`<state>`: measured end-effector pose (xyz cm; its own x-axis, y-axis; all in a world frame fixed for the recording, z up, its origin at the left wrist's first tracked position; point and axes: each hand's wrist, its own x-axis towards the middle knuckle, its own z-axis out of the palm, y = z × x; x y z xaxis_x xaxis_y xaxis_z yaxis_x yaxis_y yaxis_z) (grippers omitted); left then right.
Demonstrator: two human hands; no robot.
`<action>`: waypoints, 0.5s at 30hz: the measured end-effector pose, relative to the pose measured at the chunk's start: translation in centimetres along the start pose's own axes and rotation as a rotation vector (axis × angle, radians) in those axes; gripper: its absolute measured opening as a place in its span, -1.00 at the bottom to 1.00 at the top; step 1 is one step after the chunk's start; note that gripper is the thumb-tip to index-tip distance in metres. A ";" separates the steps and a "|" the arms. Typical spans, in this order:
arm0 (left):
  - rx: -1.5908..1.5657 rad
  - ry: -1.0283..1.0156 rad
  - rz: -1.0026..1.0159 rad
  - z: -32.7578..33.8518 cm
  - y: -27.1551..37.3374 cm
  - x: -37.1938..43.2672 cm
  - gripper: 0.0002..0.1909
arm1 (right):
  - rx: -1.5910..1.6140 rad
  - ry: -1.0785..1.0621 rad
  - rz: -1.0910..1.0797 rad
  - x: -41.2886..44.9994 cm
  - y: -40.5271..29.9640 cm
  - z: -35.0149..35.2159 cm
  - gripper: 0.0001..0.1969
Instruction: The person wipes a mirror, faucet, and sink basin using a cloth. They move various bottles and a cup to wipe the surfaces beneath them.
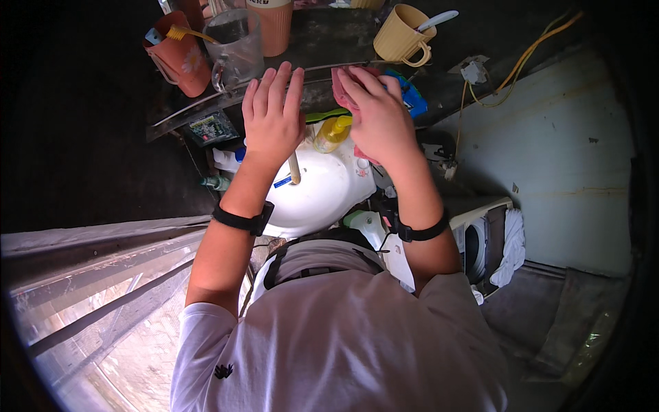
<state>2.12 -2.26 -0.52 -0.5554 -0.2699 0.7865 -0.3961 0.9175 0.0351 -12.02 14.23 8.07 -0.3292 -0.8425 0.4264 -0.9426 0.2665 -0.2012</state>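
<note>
My left hand (274,114) is raised above the back of the white washbasin (324,180), fingers extended and slightly apart, with nothing seen in it. My right hand (381,116) is on a pink cloth (341,92), its fingers bent over it at the shelf's edge. Part of the cloth hangs below the palm. Between the hands stands a yellow pump bottle (332,135) on the basin's back rim. A blue packet (412,98) lies just right of the right hand. What lies under both palms is hidden.
On the dark shelf (329,36) are a clear mug (237,49), an orange cup (188,64) with a toothbrush, a ribbed pink cup (270,31) and a yellow mug (401,36). Loose wires (530,54) hang at right. A washing machine (479,247) stands lower right.
</note>
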 end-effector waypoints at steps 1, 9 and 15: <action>-0.005 0.006 0.000 0.1 0.1 0.0 -0.10 | -0.021 0.022 0.013 0.1 -0.6 0.4 -0.32; -0.009 0.005 -0.014 -0.4 0.1 0.1 -0.12 | -0.113 0.041 0.027 -0.4 0.4 1.0 -0.28; -0.036 0.010 -0.013 -0.4 0.4 0.3 -0.13 | -0.054 0.108 -0.093 0.1 -2.3 3.3 -0.33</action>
<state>2.08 -1.82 -0.02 -0.5429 -0.2786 0.7923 -0.3762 0.9241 0.0672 -9.67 12.01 5.69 -0.2413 -0.8106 0.5336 -0.9701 0.2164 -0.1100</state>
